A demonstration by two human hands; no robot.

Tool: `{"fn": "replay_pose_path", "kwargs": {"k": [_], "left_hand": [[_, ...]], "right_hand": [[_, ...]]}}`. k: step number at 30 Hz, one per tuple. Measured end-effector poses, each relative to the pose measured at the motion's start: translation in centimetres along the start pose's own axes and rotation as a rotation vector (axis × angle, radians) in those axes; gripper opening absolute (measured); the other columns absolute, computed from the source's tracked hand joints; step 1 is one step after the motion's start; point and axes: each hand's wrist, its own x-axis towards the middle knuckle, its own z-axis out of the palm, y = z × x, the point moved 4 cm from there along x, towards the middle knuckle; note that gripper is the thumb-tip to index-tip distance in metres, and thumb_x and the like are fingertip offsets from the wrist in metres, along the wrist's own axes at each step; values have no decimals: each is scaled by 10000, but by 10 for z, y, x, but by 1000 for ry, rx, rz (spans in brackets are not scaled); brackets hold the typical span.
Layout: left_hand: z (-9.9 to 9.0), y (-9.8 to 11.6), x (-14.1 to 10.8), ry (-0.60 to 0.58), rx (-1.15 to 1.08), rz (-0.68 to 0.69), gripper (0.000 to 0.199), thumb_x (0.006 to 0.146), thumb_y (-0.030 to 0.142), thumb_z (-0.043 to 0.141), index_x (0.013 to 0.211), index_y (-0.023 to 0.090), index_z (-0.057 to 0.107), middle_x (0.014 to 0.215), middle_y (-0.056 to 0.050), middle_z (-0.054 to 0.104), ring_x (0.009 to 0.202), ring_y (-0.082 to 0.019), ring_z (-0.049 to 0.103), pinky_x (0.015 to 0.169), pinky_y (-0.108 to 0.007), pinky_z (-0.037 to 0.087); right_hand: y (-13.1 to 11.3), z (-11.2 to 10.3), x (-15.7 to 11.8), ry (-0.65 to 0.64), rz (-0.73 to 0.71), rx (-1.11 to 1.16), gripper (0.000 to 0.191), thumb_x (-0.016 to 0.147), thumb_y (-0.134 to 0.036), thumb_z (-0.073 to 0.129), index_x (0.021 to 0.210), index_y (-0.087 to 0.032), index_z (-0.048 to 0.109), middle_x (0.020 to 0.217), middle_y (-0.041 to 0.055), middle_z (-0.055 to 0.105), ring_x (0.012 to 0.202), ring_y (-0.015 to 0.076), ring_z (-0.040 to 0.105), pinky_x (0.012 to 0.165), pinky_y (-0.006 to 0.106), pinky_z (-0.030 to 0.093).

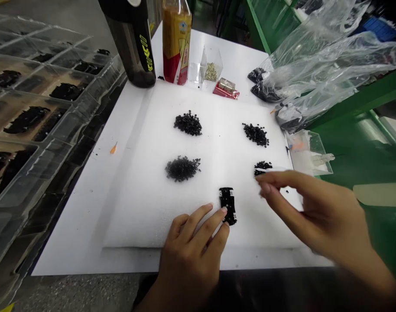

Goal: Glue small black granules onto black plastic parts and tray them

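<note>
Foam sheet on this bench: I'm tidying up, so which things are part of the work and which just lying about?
In use: black piece, black granule piles, foam sheet, thin white tool in the right hand.
Lying about, seemingly: drink bottle, black tumbler, plastic bags.

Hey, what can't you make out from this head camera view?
In the head view:
White tool: blurred, and its tip is hidden by the right hand's fingers.
Black piece: details too small.
Bottle: top cut off by the upper edge.
Bag: contents blurred by plastic.

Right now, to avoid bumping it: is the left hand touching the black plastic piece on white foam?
Touching: head view shows the left hand, its fingertips against the black plastic piece.
</note>
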Motion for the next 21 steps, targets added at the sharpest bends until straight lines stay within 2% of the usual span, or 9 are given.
{"fn": "replay_pose_path", "kwargs": {"k": [2, 4, 6, 9, 13, 21], "left_hand": [[0, 0, -1, 20, 13, 6, 322, 952, 9, 514, 1059, 199, 751, 1296, -14, 753, 1251, -239, 670, 885, -386, 444], [1, 0, -2, 45, 24, 22, 325, 952, 24, 500, 1057, 200, 754, 1287, -18, 757, 1229, -244, 679, 876, -386, 438], [2, -1, -3, 66, 26, 38, 331, 944, 32, 488, 1047, 196, 757, 1268, -21, 766, 1206, -247, 687, 865, -385, 436], [5, -3, -4, 106, 37, 43, 347, 920, 22, 473, 1020, 189, 760, 1226, -24, 782, 1173, -245, 697, 848, -381, 437], [7, -4, -5, 148, 45, 54, 354, 901, 17, 465, 993, 190, 760, 1210, -25, 787, 1153, -234, 699, 834, -370, 440], [6, -3, -5, 157, 39, 35, 347, 882, 6, 491, 993, 196, 759, 1205, -25, 789, 1148, -238, 704, 819, -375, 453]], "right_hand": [[2, 6, 32, -9, -20, 8, 69, 1006, -244, 626, 1010, -254, 694, 885, 5, 731, 714, 159, 672, 639, 284, 545], [8, 20, 65, -18, -8, 64, 89, 994, -236, 613, 980, -223, 699, 879, 19, 733, 735, 169, 682, 652, 287, 547], [16, 42, 95, -55, 8, 83, 105, 975, -188, 591, 1002, -186, 692, 901, 33, 738, 775, 169, 694, 727, 292, 556], [24, 76, 125, -134, -16, 20, 154, 920, -118, 583, 1027, -164, 685, 909, 40, 728, 775, 168, 668, 750, 297, 525], [27, 97, 138, -162, -27, -76, 161, 872, -72, 595, 985, -145, 682, 855, 45, 682, 743, 170, 602, 704, 291, 454], [18, 99, 136, -272, -100, -264, 190, 936, -57, 531, 1030, -123, 682, 973, 93, 668, 781, 175, 584, 703, 292, 417]]}}
